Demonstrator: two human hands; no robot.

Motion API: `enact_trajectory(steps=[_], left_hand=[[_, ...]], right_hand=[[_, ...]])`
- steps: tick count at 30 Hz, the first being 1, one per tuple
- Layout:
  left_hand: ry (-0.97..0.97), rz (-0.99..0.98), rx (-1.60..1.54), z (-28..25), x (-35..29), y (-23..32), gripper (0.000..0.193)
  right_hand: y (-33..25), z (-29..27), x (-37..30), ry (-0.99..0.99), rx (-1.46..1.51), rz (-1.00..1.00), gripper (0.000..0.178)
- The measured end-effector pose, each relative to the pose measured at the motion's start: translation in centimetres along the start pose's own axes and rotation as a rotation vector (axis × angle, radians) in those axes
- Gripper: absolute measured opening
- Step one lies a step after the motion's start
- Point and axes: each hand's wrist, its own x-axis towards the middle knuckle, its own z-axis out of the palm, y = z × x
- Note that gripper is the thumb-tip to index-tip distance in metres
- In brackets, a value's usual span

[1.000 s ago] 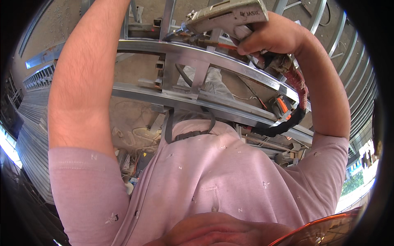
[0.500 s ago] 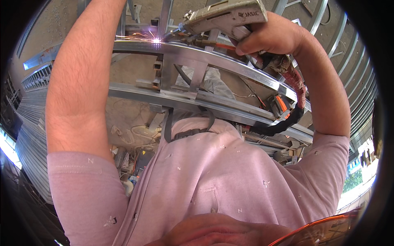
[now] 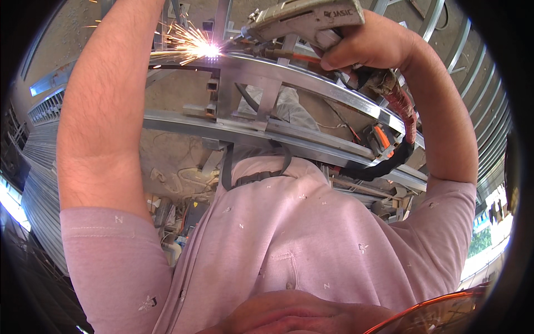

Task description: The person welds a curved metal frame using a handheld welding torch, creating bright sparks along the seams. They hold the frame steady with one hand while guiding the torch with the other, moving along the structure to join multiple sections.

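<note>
Welding gun (image 3: 303,21) at the top of the view, over the upper rail (image 3: 311,75) of a bright metal frame. Right hand (image 3: 378,39) has it, fingers wrapped close about the grip. Nozzle points left to a white-violet glare (image 3: 211,51) on the rail, sparks (image 3: 186,44) fanning left.

Frame is the working surface: bowed rail above, lower rail (image 3: 192,127) nearer the body, uprights between. Brown, dusty floor (image 3: 175,150) shows through the gaps. Daylight and some greenery (image 3: 481,242) at the far right.

Glare hides the joint; cannot tell whether the tip touches metal. Left forearm (image 3: 105,106) runs up past the upper edge, covering the frame's left part. Left hand cut off, so cannot tell how its fingers stand or what they hold. Top of the gun clipped too.

Wrapped hose (image 3: 409,114) drops from the grip into a black sleeve (image 3: 384,170) crossing the lower rail. Orange-and-black object (image 3: 382,139) near it. Long metal bars (image 3: 473,94) at right, ribbed metal stack (image 3: 47,195) at left, jumbled clutter (image 3: 167,214) below the frame
</note>
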Motion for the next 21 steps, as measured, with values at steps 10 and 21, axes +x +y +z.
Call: enact_trajectory(steps=[10,21], left_hand=[[-0.002,0.035,-0.024,0.4,0.8,0.1,0.143],[-0.020,0.023,-0.024,0.5,0.6,-0.6,0.142]], right_hand=[[-4.5,-0.9,-1.8,-0.102,0.012,0.223,0.062],[-0.8,0.7,-1.3,0.110,-0.083,0.120,0.040]])
